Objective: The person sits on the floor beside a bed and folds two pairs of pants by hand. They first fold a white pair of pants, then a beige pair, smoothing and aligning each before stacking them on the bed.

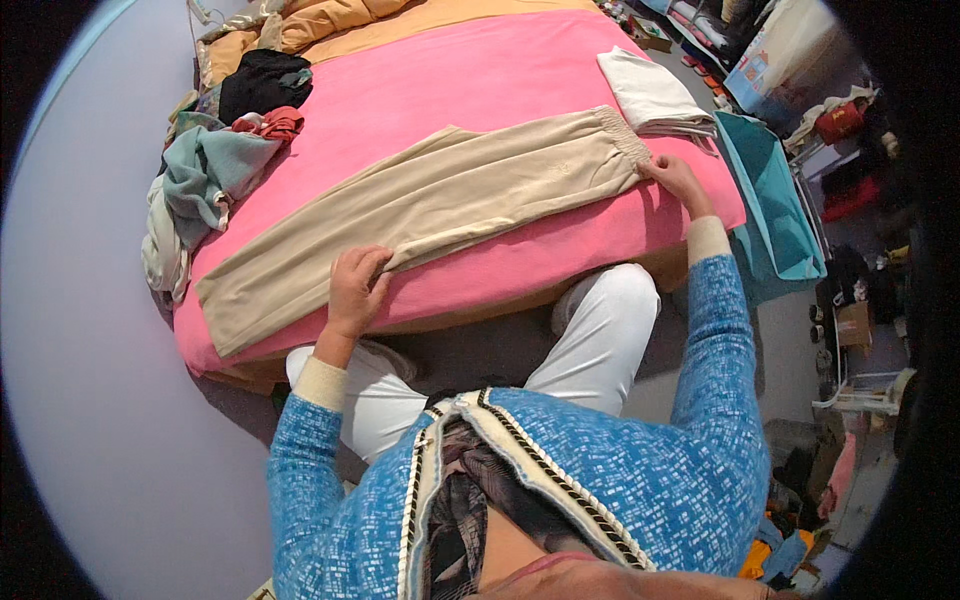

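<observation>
Beige trousers lie lengthwise across a pink bed sheet, one leg over the other. Their elastic waistband is at the right and the leg ends are at the lower left. My right hand pinches the near corner of the waistband between thumb and fingers. Partway down the legs, my left hand grips the near edge of the cloth, fingers on top and thumb below. The fabric looks mostly flat, with a few long creases.
Folded white cloth rests at the bed's right edge. A heap of clothes, with a grey-green garment and a black one, lies on the left. Beside the bed stands a teal fabric bin. An orange quilt is at the far end.
</observation>
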The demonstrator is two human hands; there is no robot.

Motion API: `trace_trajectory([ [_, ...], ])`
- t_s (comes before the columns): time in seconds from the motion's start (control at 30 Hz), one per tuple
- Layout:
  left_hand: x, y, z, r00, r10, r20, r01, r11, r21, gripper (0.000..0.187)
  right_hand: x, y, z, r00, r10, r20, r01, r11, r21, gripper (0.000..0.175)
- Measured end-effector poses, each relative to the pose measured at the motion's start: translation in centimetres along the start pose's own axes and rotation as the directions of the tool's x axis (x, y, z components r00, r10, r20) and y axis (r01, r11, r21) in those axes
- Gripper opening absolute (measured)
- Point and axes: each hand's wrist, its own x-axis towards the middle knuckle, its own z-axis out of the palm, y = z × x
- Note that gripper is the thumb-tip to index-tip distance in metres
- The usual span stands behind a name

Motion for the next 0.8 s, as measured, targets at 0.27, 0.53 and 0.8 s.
trace_trajectory([
  [0.27, 0.2, 0.8, 1.5, 0.998, 0.028, -0.055, -0.027, 1.0, 0.008, 0.036, 2.9, -7.5, -1.9, 0.988, 0.115, 0.106, -0.086, 0.966, -0.244, 0.032],
  [0.53, -0.5, 1.2, 2.5, 0.986, 0.018, -0.166, -0.007, 0.998, 0.067, 0.038, 4.1, -3.8, -2.1, 0.973, -0.062, -0.222, 0.053, 0.998, -0.043, 0.027],
  [0.8, 0.2, 1.8, 3.0, 0.985, 0.033, -0.167, -0.017, 0.995, 0.096, 0.032, 5.1, -3.7, -1.7, 0.999, 0.014, 0.045, -0.009, 0.992, -0.129, 0.039],
])
